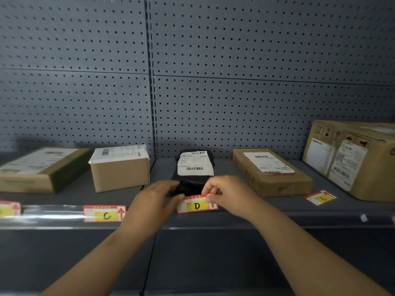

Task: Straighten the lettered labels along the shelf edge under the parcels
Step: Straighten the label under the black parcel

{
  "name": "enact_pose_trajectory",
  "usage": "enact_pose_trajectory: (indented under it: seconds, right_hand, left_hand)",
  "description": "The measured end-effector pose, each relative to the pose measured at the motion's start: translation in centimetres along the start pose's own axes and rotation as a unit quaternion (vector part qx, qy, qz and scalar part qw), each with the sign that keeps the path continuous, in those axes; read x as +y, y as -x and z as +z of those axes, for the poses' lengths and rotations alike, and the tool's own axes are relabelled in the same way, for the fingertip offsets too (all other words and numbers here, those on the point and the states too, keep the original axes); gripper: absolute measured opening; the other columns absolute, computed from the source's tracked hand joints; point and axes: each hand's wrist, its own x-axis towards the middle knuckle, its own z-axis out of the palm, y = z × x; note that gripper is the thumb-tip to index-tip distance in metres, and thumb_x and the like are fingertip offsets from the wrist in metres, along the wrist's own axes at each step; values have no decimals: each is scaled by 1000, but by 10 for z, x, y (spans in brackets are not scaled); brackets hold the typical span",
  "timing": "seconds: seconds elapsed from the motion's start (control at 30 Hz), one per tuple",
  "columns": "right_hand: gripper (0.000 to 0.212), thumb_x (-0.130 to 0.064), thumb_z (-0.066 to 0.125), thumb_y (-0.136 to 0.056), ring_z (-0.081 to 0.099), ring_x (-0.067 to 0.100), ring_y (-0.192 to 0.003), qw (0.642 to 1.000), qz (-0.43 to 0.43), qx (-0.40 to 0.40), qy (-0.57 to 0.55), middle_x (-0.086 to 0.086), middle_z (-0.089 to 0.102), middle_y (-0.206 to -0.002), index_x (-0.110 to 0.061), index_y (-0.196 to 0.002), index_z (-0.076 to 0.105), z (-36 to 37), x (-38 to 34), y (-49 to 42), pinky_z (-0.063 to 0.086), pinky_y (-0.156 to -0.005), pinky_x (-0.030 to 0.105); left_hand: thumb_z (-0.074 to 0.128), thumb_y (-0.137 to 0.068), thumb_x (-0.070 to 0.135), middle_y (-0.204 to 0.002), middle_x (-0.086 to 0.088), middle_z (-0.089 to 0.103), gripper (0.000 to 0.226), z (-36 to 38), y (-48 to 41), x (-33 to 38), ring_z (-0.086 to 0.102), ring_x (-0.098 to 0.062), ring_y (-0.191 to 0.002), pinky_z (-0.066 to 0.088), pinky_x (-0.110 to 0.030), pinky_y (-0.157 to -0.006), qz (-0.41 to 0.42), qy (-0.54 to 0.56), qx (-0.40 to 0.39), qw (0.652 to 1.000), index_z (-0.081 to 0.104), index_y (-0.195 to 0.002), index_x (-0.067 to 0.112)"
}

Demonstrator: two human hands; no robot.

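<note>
Leftward, label C [104, 214] sits level in the shelf-edge strip. The left hand [154, 199] meets the left end of label D [196, 205]; pinch or mere touch unclear. The right hand [226, 193] pinches its upper right corner, before the black parcel [193, 167]. Rightward, label E [320, 197] lies skewed on the shelf.

parcels: five. cardboard boxes, four: flat left box [38, 167], small box [119, 169], flat right box [271, 171], big box [352, 159]. black bag [193, 167], one. lettered labels, four: cropped label [9, 208], c label [104, 213], d label [196, 205], e label [320, 197]. hands, two: left hand [154, 199], right hand [230, 195].
</note>
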Motion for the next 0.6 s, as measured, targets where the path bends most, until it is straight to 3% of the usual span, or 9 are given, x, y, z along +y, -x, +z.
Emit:
enact_pose_trajectory:
  seconds: [0.07,0.3,0.5,0.6]
  right_hand:
    - [10,-14,64,-87,52,-3,-68,1000,1,13,5,-15,56,-76,-17,-96,67,6,3,0,35,-57,9]
    - [10,-15,62,-89,50,-6,-64,999,-10,45,15,-5,64,-85,-14,-96,68,18,10,1,34,-53,6]
    - [7,-16,63,-88,54,-3,-63,999,2,30,11,-17,56,-71,-16,-93,66,22,16,3,34,-55,9]
    - [7,-16,63,-88,53,-5,-62,1000,6,21,14,-16,58,-74,-16,-93,66,22,17,4,35,-52,7]
  left_hand:
    - [64,-82,27,-106,3,66,28,4,-2,-4,59,-13,-98,44,-24,-82,-2,-10,-26,1000,63,-110,21]
    - [64,-82,22,-81,5,65,8,10,-5,-11,58,-11,-75,48,-30,-69,-6,-22,-63,998,68,-89,22]
    - [64,-83,22,-78,11,61,10,15,-4,-15,58,-8,-73,48,-26,-68,10,-7,-56,998,69,-91,22]
    - [64,-83,21,-79,10,62,10,17,-3,-15,58,-8,-73,48,-26,-68,10,-1,-62,998,69,-90,22]
